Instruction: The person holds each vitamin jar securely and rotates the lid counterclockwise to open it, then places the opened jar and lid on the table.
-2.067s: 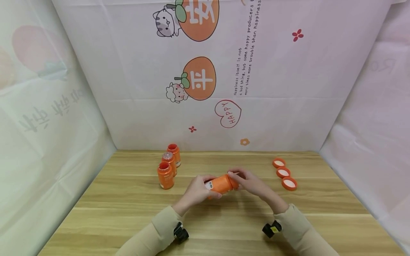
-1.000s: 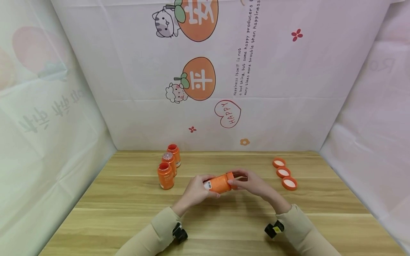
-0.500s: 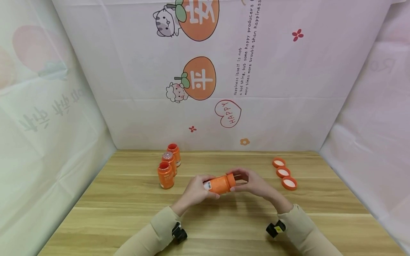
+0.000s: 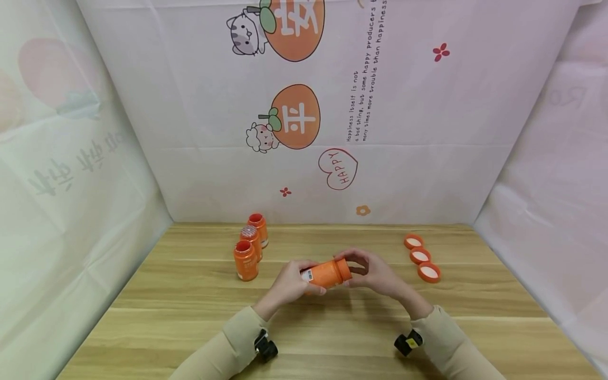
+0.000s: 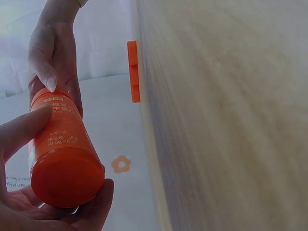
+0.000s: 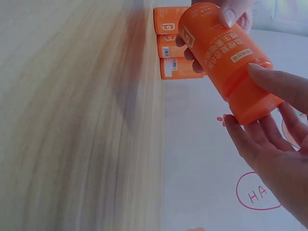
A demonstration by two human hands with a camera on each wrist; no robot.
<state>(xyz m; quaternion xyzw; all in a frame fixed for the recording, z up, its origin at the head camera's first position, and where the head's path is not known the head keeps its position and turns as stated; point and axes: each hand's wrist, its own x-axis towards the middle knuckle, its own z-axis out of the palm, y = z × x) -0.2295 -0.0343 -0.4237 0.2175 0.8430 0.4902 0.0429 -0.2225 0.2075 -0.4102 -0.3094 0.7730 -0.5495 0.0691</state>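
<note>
Between my two hands is an orange bottle (image 4: 325, 274), lying tilted above the table with its cap end to the right. My left hand (image 4: 288, 284) grips the body near the base, thumb in front and fingers behind. My right hand (image 4: 377, 275) has its thumb and fingers around the orange cap (image 4: 344, 268) at the other end. From the right wrist view, the cap (image 6: 254, 103) sits on the neck, with the right thumb at its upper edge and fingertips at its end. The bottle's plain base (image 5: 67, 178) faces the left wrist camera.
Three orange bottles stand in a row at the back left: front (image 4: 245, 261), middle (image 4: 252, 243) with a silvery top, and rear (image 4: 258, 229). Three orange caps with white insides (image 4: 429, 272) lie at the back right. A printed white cloth (image 4: 408, 132) rises behind the wooden table (image 4: 332, 338).
My right hand's fingers have shifted around the cap, the thumb dropping to its lower side and the index finger now at its upper edge. My left hand keeps its hold with little movement.
</note>
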